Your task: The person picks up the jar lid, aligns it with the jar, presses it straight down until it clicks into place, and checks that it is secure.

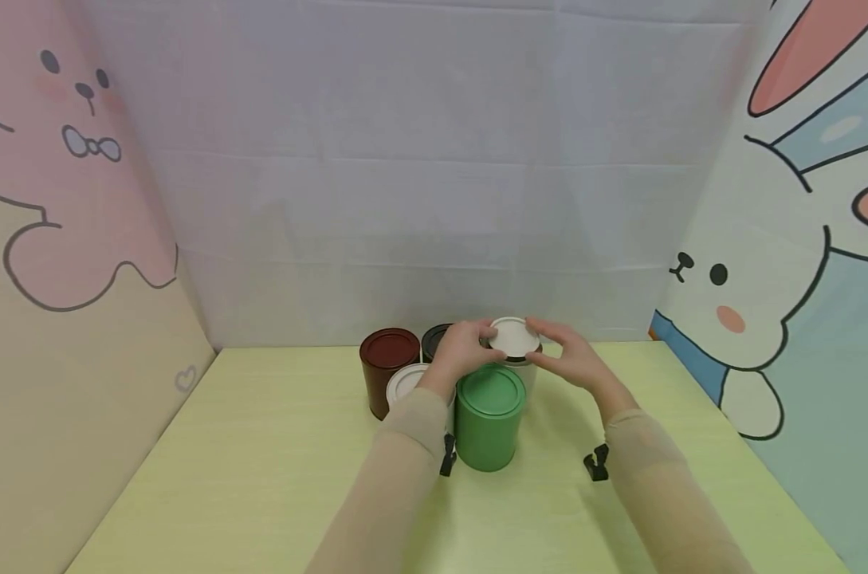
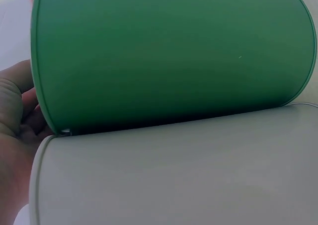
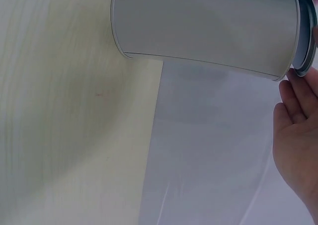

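A white lid is held just above the rim of the white can at the back right. My left hand holds the lid's left edge, and my right hand grips its right edge with thumb and fingers. In the right wrist view a gap shows between the lid and the can. Directly in front stands a green can, its lid on. The left wrist view shows the green can beside another white can, with part of my left hand beyond.
Left of the green can, a lidded white can is partly hidden by my left arm. A dark brown can and a black can stand behind it. A pale wall rises behind the table.
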Available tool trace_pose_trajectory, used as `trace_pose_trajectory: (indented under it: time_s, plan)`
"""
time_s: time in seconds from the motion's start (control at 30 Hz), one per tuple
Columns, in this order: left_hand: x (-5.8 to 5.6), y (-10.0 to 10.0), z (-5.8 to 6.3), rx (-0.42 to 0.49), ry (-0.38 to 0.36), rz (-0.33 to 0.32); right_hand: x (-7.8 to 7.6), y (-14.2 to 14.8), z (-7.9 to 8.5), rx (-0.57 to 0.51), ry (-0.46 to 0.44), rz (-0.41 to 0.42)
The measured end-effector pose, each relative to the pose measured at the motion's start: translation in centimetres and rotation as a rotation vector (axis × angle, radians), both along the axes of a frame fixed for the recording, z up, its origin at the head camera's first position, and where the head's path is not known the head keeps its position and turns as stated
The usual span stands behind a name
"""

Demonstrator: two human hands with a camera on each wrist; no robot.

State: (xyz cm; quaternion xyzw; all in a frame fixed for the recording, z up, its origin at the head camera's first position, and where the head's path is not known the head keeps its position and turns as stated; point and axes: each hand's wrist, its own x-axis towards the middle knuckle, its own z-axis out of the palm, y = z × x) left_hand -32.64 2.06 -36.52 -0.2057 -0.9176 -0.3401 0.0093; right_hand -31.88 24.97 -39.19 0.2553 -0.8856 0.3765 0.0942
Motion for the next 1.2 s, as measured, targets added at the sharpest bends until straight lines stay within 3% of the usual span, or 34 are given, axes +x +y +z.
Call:
trace_pose_trajectory:
  time_s: [0.5,0.97,1.1,1.2]
  plan:
    - [0.2,0.8,-0.3,-0.12,0.047,0.03,0.0,0.0,-0.6,-0.02,-0.032,0.019]
    - [0.4,0.8,-0.8,-0.182,0.075,-0.021,0.0,0.2,-1.6,-0.024,-0.05,0.031]
    - [0.6,0.9,-1.0,-0.207,0.106,-0.012,0.1,0.2,-1.8,-0.041,-0.024,0.01]
    - [0.7,1.0,-1.1,-0.259,0.151,-0.03,0.1,0.1,-2.1,-0.043,0.051,-0.004]
